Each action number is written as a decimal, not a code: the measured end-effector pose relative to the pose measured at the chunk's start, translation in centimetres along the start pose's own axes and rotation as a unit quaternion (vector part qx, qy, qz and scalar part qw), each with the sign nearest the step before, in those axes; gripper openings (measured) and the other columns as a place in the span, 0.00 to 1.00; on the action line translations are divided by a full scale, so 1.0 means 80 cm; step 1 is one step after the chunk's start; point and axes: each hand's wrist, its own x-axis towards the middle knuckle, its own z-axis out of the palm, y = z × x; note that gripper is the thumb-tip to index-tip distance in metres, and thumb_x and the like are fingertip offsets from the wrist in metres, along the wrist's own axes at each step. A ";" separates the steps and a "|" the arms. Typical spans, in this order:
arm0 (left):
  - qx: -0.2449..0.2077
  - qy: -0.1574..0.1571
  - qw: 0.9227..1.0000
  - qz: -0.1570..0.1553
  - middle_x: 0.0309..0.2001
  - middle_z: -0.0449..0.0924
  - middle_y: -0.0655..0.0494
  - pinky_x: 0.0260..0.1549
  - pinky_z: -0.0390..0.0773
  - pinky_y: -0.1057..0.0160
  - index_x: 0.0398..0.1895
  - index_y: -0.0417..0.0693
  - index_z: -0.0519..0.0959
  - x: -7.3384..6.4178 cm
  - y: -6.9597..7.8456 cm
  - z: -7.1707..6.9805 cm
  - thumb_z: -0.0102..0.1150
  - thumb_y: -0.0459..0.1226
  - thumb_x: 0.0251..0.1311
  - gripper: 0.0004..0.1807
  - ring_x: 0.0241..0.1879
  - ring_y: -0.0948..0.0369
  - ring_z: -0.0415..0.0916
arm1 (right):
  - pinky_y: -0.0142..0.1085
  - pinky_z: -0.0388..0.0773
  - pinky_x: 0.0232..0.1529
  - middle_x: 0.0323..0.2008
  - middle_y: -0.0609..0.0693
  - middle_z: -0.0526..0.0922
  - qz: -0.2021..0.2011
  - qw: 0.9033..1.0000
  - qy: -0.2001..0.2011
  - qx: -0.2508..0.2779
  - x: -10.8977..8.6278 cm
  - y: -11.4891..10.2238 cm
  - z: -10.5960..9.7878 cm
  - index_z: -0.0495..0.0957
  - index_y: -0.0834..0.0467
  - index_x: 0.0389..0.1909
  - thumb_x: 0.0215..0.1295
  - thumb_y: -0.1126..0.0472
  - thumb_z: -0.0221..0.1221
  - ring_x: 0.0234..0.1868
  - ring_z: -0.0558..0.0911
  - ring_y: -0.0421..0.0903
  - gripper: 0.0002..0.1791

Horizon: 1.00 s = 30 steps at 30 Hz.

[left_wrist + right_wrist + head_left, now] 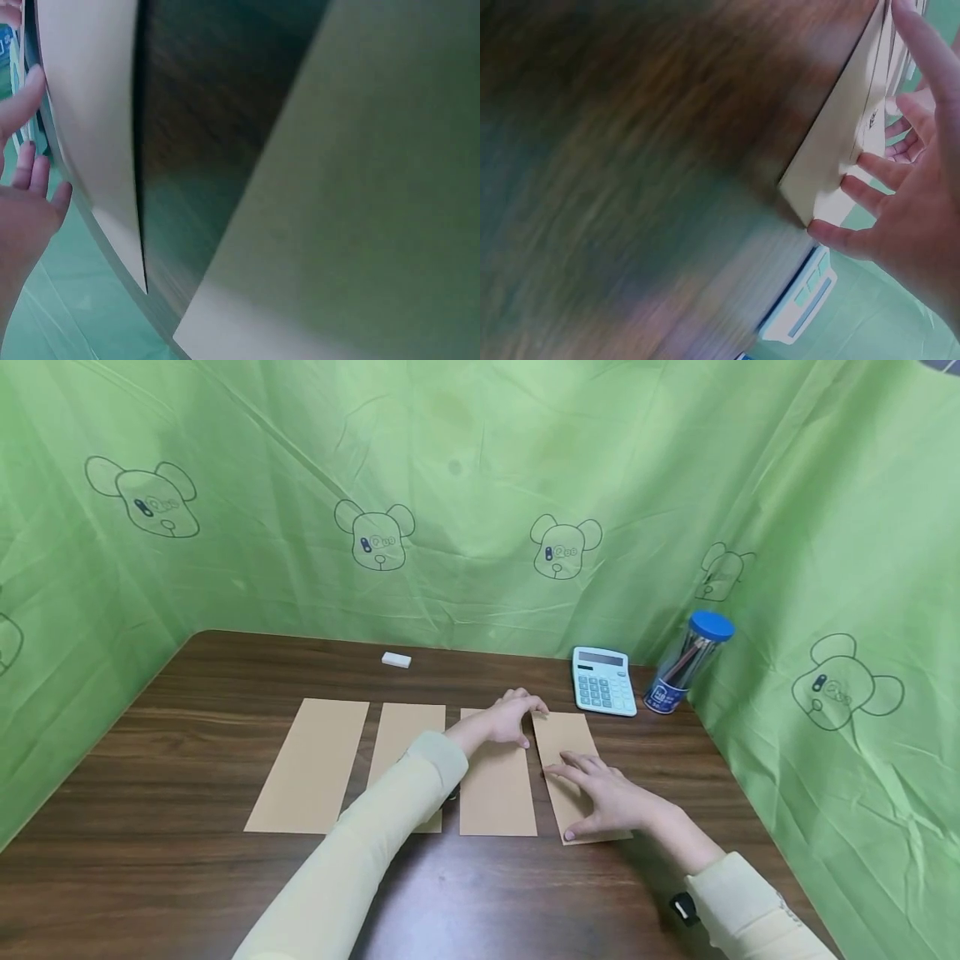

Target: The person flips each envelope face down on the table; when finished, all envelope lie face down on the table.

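Note:
Several flat tan paper envelopes lie in a row on the dark wooden table. At the row's right end is a slightly slanted envelope (555, 739). My right hand (611, 793) rests over its lower half, fingers spread and thumb at the bottom left edge. In the right wrist view, fingertips (864, 196) touch the envelope (821, 161), which has small print on it. My left hand (506, 718) reaches across the neighbouring envelope (495, 797), its fingertips at the slanted envelope's upper left corner. The left sleeve partly hides another envelope (408, 727).
The leftmost envelope (315, 764) lies apart from both hands. A white eraser-like block (396, 660) sits at the back. A light blue calculator (603, 682) and a clear blue-lidded jar (686, 664) of pencils stand back right. A green curtain (465, 460) borders the table (150, 760).

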 end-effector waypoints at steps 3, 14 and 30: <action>0.001 0.021 1.000 0.000 0.50 0.69 0.55 0.56 0.63 0.54 0.54 0.55 0.75 0.001 0.001 0.001 0.72 0.36 0.47 0.28 0.54 0.57 0.62 | 0.73 0.61 0.49 0.70 0.61 0.57 0.005 1.000 -0.003 0.011 0.001 -0.003 -0.002 0.60 0.42 0.68 0.41 0.30 0.66 0.68 0.56 0.66 0.51; -0.010 0.072 0.996 0.041 0.50 0.73 0.56 0.59 0.65 0.56 0.44 0.53 0.82 0.005 0.013 -0.019 0.65 0.41 0.55 0.12 0.55 0.58 0.67 | 0.63 0.62 0.59 0.72 0.62 0.50 0.008 0.995 0.002 0.095 -0.002 -0.015 -0.033 0.59 0.42 0.69 0.51 0.38 0.65 0.69 0.54 0.66 0.45; -0.067 0.090 0.992 0.062 0.34 0.78 0.59 0.41 0.71 0.69 0.45 0.48 0.73 0.023 0.037 -0.055 0.62 0.42 0.59 0.14 0.35 0.65 0.74 | 0.38 0.78 0.42 0.61 0.54 0.69 -0.019 0.994 0.082 0.071 -0.002 -0.020 -0.084 0.67 0.57 0.63 0.55 0.49 0.67 0.46 0.78 0.46 0.36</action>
